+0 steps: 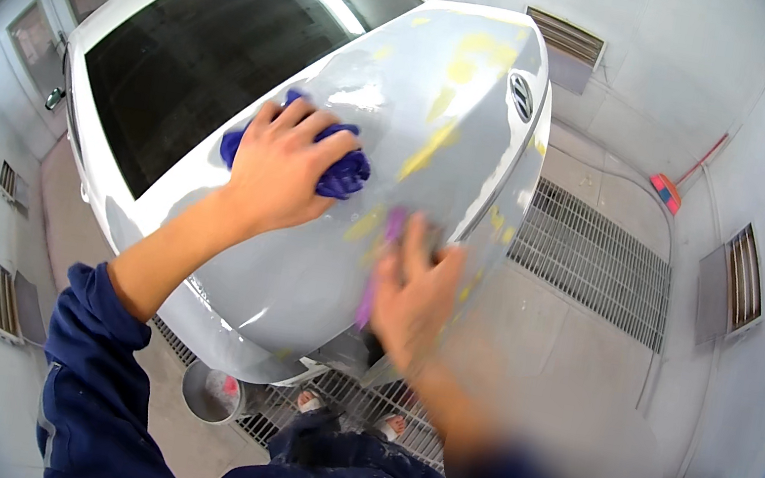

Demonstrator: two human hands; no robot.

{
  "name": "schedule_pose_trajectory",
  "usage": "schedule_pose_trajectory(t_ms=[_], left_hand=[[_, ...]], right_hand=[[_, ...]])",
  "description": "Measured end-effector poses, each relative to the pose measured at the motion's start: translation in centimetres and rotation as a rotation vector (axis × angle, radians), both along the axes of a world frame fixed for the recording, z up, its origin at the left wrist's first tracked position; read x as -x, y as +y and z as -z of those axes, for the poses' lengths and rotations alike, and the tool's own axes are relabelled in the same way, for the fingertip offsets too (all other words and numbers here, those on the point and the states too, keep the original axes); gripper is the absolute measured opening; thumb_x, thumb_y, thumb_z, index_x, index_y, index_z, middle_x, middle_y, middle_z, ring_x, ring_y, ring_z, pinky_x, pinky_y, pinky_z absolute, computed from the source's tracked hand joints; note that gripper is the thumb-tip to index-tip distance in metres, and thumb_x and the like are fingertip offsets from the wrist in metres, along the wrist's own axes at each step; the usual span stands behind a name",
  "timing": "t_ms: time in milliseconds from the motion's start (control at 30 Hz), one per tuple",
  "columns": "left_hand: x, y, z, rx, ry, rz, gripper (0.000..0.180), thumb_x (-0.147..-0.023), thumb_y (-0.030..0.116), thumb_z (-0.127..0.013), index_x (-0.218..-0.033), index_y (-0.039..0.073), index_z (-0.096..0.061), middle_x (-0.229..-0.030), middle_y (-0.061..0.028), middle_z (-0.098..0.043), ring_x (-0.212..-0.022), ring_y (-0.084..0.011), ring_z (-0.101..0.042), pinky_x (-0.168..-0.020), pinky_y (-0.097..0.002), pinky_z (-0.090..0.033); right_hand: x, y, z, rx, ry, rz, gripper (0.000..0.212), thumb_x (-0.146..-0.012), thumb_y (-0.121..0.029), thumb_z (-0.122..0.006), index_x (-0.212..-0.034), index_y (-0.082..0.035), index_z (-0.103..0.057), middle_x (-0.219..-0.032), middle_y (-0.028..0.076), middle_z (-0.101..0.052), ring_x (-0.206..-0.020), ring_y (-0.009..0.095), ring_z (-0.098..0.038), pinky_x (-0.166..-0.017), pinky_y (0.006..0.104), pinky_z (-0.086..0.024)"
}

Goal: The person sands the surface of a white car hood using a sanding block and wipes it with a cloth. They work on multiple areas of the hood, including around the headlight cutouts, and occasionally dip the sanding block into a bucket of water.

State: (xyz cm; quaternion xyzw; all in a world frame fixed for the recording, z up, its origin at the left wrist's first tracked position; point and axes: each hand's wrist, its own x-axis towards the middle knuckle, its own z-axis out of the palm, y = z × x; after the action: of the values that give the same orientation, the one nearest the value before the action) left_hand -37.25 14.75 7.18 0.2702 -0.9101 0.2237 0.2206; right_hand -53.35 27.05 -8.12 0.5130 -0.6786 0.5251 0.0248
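A white car's lid panel with grey primer and yellow patches lies in front of me. It looks wet in places. On its left part, near the dark glass, my left hand is closed on a bunched dark blue-purple cloth and presses it to the surface. To the right and nearer, my right hand is blurred by motion. Its fingers are bent over a flat purple-edged pad, close to the panel's right edge. The pad's underside and exact kind are hidden.
A metal bucket with cloudy liquid and something pink stands by my feet, left of a floor grate. Another grate lies right of the car. A red broom leans at the right wall. A pale blur covers the lower right.
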Motion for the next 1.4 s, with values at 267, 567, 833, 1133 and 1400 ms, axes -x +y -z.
schedule_pose_trajectory(t_ms=[267, 567, 833, 1133, 1400], left_hand=[[-3.9, 1.0, 4.2, -0.314, 0.179, -0.055, 0.103, -0.081, 0.042, -0.086, -0.168, 0.017, -0.039, -0.173, -0.022, -0.032, -0.161, -0.046, -0.027, -0.128, -0.0615, -0.021], [-6.4, 2.9, 6.3, -0.399, 0.177, -0.072, 0.095, -0.096, 0.053, -0.071, -0.172, 0.012, -0.032, -0.178, -0.0234, -0.025, -0.165, -0.0459, -0.021, -0.132, -0.0636, -0.013], [-7.8, 3.8, 6.0, -0.452, 0.184, -0.103, 0.093, -0.098, 0.051, -0.068, -0.173, 0.009, -0.032, -0.18, -0.0238, -0.022, -0.167, -0.0456, -0.018, -0.134, -0.0604, -0.012], [-13.3, 8.7, 9.0, -0.547, 0.246, -0.283, 0.079, -0.106, 0.047, -0.051, -0.172, 0.007, -0.034, -0.18, -0.0238, -0.024, -0.167, -0.0437, -0.023, -0.134, -0.0582, -0.013], [-13.8, 9.9, 11.8, -0.441, 0.425, -0.358, 0.06, -0.112, 0.035, -0.044, -0.161, 0.003, -0.053, -0.172, -0.0193, -0.044, -0.162, -0.0433, -0.034, -0.133, -0.0583, -0.02]], right_hand=[[5.6, -6.6, -3.3, -0.023, -0.156, 0.198, 0.058, -0.09, -0.036, -0.084, -0.142, -0.011, -0.074, -0.102, 0.018, -0.05, -0.09, 0.036, -0.058, -0.079, 0.0491, -0.053], [5.5, -7.6, -3.5, 0.027, -0.171, 0.117, 0.059, -0.092, -0.031, -0.08, -0.146, -0.008, -0.071, -0.104, 0.019, -0.05, -0.091, 0.035, -0.059, -0.078, 0.0482, -0.051], [-0.2, -1.7, -1.4, 0.118, 0.076, -0.087, 0.058, -0.099, -0.033, -0.074, -0.147, -0.001, -0.069, -0.108, 0.02, -0.05, -0.095, 0.036, -0.056, -0.085, 0.0474, -0.049], [-6.5, 6.7, 1.5, 0.197, 0.261, -0.307, 0.066, -0.093, -0.043, -0.079, -0.147, -0.007, -0.071, -0.109, 0.019, -0.051, -0.092, 0.036, -0.053, -0.081, 0.0467, -0.049], [-7.5, 5.0, 0.1, 0.045, 0.135, -0.165, 0.064, -0.089, -0.035, -0.086, -0.144, -0.004, -0.073, -0.116, 0.022, -0.048, -0.102, 0.036, -0.053, -0.083, 0.046, -0.05]])
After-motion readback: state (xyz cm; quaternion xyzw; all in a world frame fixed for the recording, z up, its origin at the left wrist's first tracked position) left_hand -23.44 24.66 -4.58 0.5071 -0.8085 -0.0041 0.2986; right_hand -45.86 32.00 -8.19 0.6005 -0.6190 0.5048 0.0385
